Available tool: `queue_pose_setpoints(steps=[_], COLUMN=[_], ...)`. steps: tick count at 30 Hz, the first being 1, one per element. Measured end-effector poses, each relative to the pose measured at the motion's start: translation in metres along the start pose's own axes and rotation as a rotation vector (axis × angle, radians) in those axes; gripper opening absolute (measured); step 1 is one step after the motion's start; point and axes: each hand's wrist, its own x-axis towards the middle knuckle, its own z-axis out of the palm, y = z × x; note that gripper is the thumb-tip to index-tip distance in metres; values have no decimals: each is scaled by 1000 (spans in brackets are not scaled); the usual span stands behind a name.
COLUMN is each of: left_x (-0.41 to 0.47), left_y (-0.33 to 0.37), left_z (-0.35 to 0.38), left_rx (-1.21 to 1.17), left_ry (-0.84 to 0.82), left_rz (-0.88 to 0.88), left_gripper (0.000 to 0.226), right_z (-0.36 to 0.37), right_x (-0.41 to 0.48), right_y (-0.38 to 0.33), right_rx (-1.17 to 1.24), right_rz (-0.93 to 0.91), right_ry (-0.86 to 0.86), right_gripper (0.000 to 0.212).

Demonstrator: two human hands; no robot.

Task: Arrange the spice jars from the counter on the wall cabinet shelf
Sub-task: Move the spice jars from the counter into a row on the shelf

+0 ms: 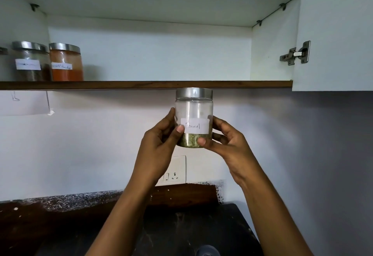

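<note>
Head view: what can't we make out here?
All in the head view.
Dark spice jar label: too blurred to read.
Leftmost jar: cut off by the left edge, only a lid sliver shows.
Fennel jar sides: covered by the left hand and right hand.
Round dark object: cut off by the bottom edge.

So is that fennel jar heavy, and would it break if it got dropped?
Probably light: the fennel jar holds only a shallow layer of seeds. Its smooth clear wall may be slippery; the left hand and right hand both hold it. Glass or plastic is unclear, so a drop might crack it.
</note>
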Motion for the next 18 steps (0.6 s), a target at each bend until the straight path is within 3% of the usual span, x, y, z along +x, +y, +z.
queue_pose_setpoints(steps=[3,8,13,18], left_x=[0,4,24,77], left_y=[2,9,30,59], left_z=[-8,-31,-65,-118], left_rx=[17,46,155,227], left_ry=[-89,-72,6,63], left_rz=[-4,30,91,147], left_gripper=[67,76,71,69], right_z=[7,28,59,107], right_x=[2,12,37,94], right_y=[-3,-13,-38,-80], right_rx=[-40,-79,-112,-101], right_rz=[-20,-53,-135,-220], right_ry=[16,-34,-78,-133], right_gripper=[68,62,53,59])
